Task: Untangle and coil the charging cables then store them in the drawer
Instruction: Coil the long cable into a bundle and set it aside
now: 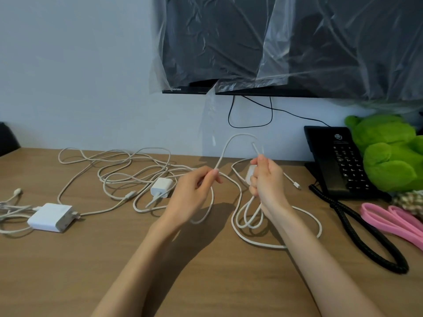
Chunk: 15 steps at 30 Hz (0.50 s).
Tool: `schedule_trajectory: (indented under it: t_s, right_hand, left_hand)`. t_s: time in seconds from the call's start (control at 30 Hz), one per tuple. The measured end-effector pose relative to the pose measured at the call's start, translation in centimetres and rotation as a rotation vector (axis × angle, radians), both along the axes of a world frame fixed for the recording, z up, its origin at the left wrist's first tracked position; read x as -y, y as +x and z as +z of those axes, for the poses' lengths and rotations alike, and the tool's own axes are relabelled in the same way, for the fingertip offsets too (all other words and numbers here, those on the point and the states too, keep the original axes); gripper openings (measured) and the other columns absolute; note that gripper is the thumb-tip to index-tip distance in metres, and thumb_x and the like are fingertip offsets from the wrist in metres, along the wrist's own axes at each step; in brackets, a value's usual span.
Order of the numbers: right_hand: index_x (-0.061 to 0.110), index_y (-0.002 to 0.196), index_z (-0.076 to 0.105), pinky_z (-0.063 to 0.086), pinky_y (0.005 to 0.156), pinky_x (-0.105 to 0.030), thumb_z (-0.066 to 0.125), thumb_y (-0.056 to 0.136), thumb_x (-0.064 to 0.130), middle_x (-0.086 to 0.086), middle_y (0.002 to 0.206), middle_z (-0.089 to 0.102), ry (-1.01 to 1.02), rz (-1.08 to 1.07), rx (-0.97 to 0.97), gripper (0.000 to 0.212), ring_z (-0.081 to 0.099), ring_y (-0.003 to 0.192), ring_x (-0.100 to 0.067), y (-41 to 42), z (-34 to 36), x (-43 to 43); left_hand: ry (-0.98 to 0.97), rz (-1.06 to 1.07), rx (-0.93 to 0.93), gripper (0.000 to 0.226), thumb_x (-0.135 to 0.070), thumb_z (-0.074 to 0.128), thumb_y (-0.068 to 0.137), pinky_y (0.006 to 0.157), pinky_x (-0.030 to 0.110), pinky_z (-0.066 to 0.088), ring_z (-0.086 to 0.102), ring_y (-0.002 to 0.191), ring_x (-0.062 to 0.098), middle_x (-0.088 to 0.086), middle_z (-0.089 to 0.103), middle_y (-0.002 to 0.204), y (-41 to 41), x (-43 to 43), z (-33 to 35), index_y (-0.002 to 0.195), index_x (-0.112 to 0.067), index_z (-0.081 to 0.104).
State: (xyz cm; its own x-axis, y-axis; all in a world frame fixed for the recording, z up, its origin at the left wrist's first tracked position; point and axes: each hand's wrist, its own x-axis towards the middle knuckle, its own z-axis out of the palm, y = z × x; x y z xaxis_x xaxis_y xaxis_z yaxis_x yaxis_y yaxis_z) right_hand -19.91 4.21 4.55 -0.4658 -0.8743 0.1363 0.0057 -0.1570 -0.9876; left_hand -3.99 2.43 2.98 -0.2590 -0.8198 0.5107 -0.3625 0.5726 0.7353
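1. Wooden desk (91, 259) stands against a pale wall (68, 65), under a plastic-covered screen (229, 42).
2. Left hand (194, 193) pinches the white cable (240, 134); right hand (266, 179) grips its gathered loops.
3. Other cables (119, 170) lie tangled at desk's left.

Soft even light, faint shadows on desk (91, 271), sheen on plastic sheeting (297, 53), wide-angle curving at edges

A tangle of cables (128, 175) lies on the bench (68, 271) left of centre, with a small charger (161, 187) inside it. A larger adapter (51, 217) sits in front of the tangle, near the left edge. Over the middle, the left hand (194, 193) and right hand (266, 181) hold one cable (240, 134). A telephone (338, 161) stands at the right against the wall, and a plush toy (386, 154) is just right of it.
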Motion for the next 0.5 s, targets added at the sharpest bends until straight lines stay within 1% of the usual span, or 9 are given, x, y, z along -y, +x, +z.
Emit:
schedule_trajectory:
  t_s: [0.07,0.13,0.2,0.27,0.33,0.4,0.43,0.5]
  right_hand:
    - [0.014,0.084,0.052,0.024,0.036,-0.019,0.030,0.105,0.028,0.005,0.053,0.035,0.016,0.014,-0.045,0.033,0.027,0.034,-0.002,0.4,-0.2,0.1]
    - [0.014,0.082,0.051,0.024,0.037,-0.018,0.030,0.105,0.027,0.002,0.061,0.048,0.014,0.062,-0.048,0.033,0.029,0.037,-0.002,0.8,-0.1,0.0]
    - [0.011,0.085,0.048,0.023,0.037,-0.016,0.030,0.105,0.026,0.000,0.071,0.064,0.011,0.148,0.005,0.030,0.028,0.041,-0.004,1.0,0.2,-0.2]
    - [0.009,0.087,0.043,0.023,0.037,-0.016,0.030,0.105,0.026,0.001,0.083,0.074,0.011,0.263,0.081,0.027,0.027,0.045,-0.007,0.7,0.6,-0.4]
    - [0.010,0.086,0.040,0.024,0.038,-0.016,0.031,0.105,0.028,-0.001,0.097,0.075,0.007,0.371,0.146,0.028,0.028,0.046,-0.007,0.4,0.8,-0.5]
    - [0.011,0.084,0.039,0.023,0.037,-0.015,0.030,0.105,0.028,-0.005,0.104,0.074,0.010,0.445,0.182,0.028,0.029,0.046,-0.007,0.3,0.9,-0.5]
    - [0.011,0.084,0.038,0.023,0.037,-0.015,0.030,0.105,0.028,-0.007,0.104,0.074,0.015,0.470,0.181,0.027,0.029,0.046,-0.007,0.3,0.8,-0.5]
    - [0.010,0.087,0.040,0.022,0.038,-0.016,0.031,0.105,0.026,-0.005,0.095,0.073,0.027,0.489,0.129,0.026,0.029,0.047,-0.007,0.4,0.7,-0.5]
  left_hand:
    - [-0.015,-0.047,0.021,0.029,-0.032,0.047,0.097,0.050,0.023,0.022,0.032,0.048,0.007,-0.007,0.035,0.049,-0.2,-0.2,-0.1,0.081,-0.020,0.067]
    - [-0.018,-0.081,0.056,0.028,-0.030,0.048,0.097,0.049,0.020,0.023,0.033,0.047,0.006,-0.008,0.036,0.046,-0.4,-0.4,-0.2,0.080,-0.020,0.067]
    - [-0.004,-0.110,0.096,0.030,-0.030,0.048,0.097,0.049,0.018,0.024,0.033,0.046,0.006,-0.009,0.036,0.044,-0.5,-0.5,-0.3,0.074,-0.020,0.065]
    - [0.021,-0.134,0.140,0.033,-0.031,0.047,0.097,0.050,0.017,0.026,0.033,0.046,0.006,-0.009,0.037,0.044,-0.6,-0.6,-0.3,0.069,-0.020,0.061]
    - [0.060,-0.168,0.166,0.036,-0.031,0.047,0.098,0.050,0.017,0.026,0.033,0.046,0.006,-0.008,0.037,0.043,-0.7,-0.8,-0.3,0.066,-0.019,0.059]
    - [0.085,-0.212,0.181,0.037,-0.031,0.046,0.098,0.050,0.018,0.025,0.032,0.046,0.006,-0.008,0.035,0.044,-0.7,-1.0,-0.2,0.064,-0.019,0.057]
    - [0.093,-0.229,0.192,0.038,-0.032,0.046,0.098,0.050,0.018,0.025,0.032,0.047,0.006,-0.008,0.035,0.045,-0.7,-1.1,-0.2,0.064,-0.018,0.056]
    - [0.103,-0.249,0.208,0.038,-0.032,0.046,0.098,0.050,0.019,0.025,0.031,0.047,0.006,-0.008,0.036,0.045,-0.7,-1.2,0.0,0.063,-0.019,0.055]
